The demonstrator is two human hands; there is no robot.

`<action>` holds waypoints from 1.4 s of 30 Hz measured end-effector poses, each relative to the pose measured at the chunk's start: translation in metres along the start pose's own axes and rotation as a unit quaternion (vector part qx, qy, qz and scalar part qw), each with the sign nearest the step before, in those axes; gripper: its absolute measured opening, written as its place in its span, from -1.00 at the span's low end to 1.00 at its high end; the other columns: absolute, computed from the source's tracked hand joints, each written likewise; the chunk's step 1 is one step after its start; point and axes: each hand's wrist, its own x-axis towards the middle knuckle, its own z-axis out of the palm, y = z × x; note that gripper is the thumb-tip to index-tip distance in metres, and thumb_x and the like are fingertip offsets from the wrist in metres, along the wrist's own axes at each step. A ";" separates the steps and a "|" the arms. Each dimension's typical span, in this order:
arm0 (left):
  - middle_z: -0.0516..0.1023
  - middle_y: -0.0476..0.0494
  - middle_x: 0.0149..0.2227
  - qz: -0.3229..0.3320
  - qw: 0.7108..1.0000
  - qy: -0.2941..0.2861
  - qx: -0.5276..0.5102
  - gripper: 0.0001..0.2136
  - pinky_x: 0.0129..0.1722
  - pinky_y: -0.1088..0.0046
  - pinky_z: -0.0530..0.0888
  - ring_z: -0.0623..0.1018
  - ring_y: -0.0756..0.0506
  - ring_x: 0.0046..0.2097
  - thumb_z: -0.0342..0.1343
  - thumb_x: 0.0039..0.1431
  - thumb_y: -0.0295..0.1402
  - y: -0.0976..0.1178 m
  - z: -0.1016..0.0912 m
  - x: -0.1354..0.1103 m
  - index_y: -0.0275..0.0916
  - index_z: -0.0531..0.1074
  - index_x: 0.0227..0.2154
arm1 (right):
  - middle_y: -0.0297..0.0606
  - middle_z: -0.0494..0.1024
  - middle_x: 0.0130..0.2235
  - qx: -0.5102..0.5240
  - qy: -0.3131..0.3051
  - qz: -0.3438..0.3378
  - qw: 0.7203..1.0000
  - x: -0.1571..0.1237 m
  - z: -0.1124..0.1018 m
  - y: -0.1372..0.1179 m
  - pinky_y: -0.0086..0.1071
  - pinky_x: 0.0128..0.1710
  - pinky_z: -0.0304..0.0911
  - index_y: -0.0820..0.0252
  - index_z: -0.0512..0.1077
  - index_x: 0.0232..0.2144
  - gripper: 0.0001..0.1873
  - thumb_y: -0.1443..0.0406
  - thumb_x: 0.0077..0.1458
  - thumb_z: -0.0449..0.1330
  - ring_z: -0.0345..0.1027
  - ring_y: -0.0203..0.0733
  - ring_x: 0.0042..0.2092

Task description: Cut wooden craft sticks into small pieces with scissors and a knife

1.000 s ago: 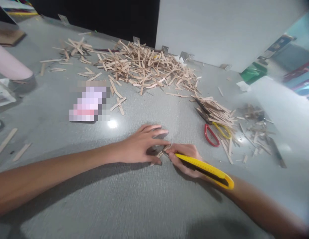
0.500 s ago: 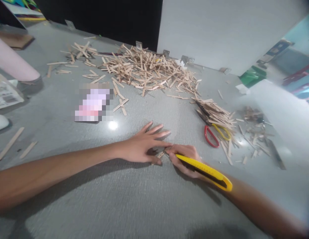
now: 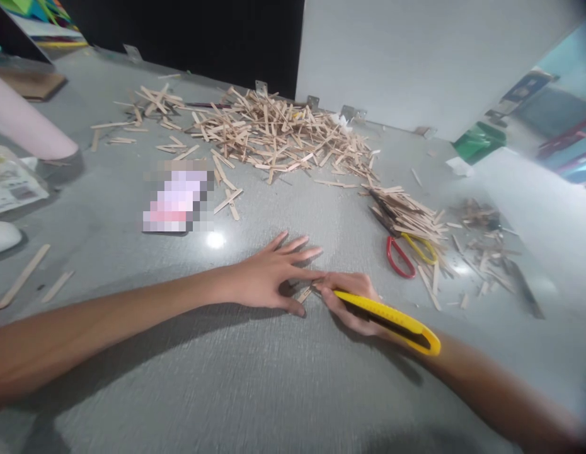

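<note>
My right hand (image 3: 352,296) is closed around a yellow utility knife (image 3: 392,320), its handle slanting back over my right wrist. The blade end points down at a short piece of wooden stick (image 3: 305,294) on the grey table; the fingers mostly hide the tip. My left hand (image 3: 269,277) lies with fingers spread, thumb and index finger framing that same piece. Its index fingertip reaches the right hand's fingers. Whether the left thumb presses on the wood, I cannot tell.
A large heap of wooden sticks (image 3: 283,132) lies across the back of the table. Red-and-yellow-handled scissors (image 3: 401,257) rest by a bundle of sticks (image 3: 413,214) on the right. A blurred-out phone (image 3: 174,200), a white mouse (image 3: 4,237) and a pink cylinder (image 3: 35,120) are leftward.
The knife's handle end sits slightly higher than before. Both hands stay in almost the same place by the wooden piece.
</note>
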 end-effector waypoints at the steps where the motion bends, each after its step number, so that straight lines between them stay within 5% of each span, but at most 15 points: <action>1: -0.06 -0.01 0.61 -0.002 1.000 -0.003 0.000 -0.30 0.48 -0.38 -0.27 -0.17 -0.52 0.60 0.29 0.25 0.21 0.000 0.000 0.000 0.33 0.30 0.42 | -0.30 0.53 -0.37 0.000 -0.001 0.003 1.000 0.000 0.000 0.000 -0.42 -0.40 0.25 0.15 0.42 -0.28 -0.84 0.34 0.43 0.13 0.38 -0.29 -0.44; 42: -0.04 -0.09 0.61 0.012 1.000 0.013 0.019 -0.24 0.49 -0.37 -0.26 -0.14 -0.52 0.60 0.26 0.28 0.22 -0.002 0.005 -0.003 0.23 0.23 0.47 | -0.37 0.51 -0.41 0.019 0.004 0.033 0.999 0.004 -0.002 -0.006 -0.49 -0.40 0.27 0.15 0.43 -0.30 -0.83 0.35 0.41 0.15 0.35 -0.36 -0.46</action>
